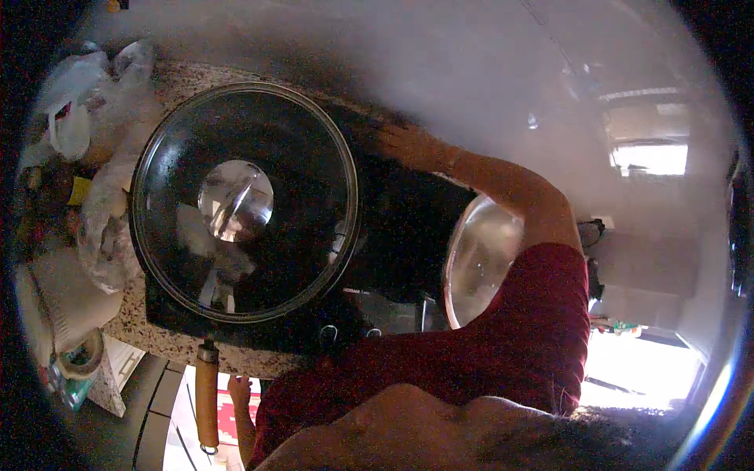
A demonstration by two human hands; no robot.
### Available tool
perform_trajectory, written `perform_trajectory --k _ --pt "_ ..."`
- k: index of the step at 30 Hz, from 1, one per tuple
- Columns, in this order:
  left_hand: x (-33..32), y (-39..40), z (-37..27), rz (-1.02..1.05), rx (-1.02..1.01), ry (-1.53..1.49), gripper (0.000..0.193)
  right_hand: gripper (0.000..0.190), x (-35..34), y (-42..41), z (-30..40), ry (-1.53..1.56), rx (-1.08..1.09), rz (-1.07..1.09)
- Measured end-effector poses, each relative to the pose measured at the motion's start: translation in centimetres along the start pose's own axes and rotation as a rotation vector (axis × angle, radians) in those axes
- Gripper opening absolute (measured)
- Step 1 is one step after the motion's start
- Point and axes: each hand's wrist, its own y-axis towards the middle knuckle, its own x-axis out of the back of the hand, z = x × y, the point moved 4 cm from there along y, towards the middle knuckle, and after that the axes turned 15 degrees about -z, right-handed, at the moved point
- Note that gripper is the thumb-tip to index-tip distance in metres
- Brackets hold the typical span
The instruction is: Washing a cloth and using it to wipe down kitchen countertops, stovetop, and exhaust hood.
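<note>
My right hand point(406, 144) reaches over the back of a black glass cooktop point(400, 235), just right of a large lidded pan. Its fingers fade into shadow, so whether they hold or touch anything is unclear. The pan's round glass lid point(300, 235) has a shiny steel knob point(235, 200) in the middle. A wooden handle point(207, 394) sticks out from the pan towards me, past the counter edge. My left hand point(240, 388) is low beside that handle, near the counter's front edge. Its fingers look curled, and nothing can be made out in them.
A round metal bowl or pan point(483, 265) stands right of the cooktop, partly behind my right arm. Clear plastic bags point(112, 118) crowd the left end of the speckled stone counter point(159, 341). A roll of tape point(82, 353) lies nearer. Behind is a pale, shiny wall point(471, 70).
</note>
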Motion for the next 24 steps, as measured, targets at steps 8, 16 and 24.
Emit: perform_trajectory --k 8,16,24 --pt "-2.0 -6.2 -3.4 -0.106 -0.383 0.043 0.028 0.042 0.8 4.4 -1.2 0.615 -0.707 0.178" --pt "-1.4 -6.7 -4.0 -0.188 -0.446 0.152 0.028 0.042 -4.8 19.7 -6.4 0.469 -0.338 -0.194" --pt "-1.8 -1.3 1.4 -0.074 -1.365 0.781 0.017 0.041 -3.1 11.9 -2.2 0.357 -0.038 -0.549"
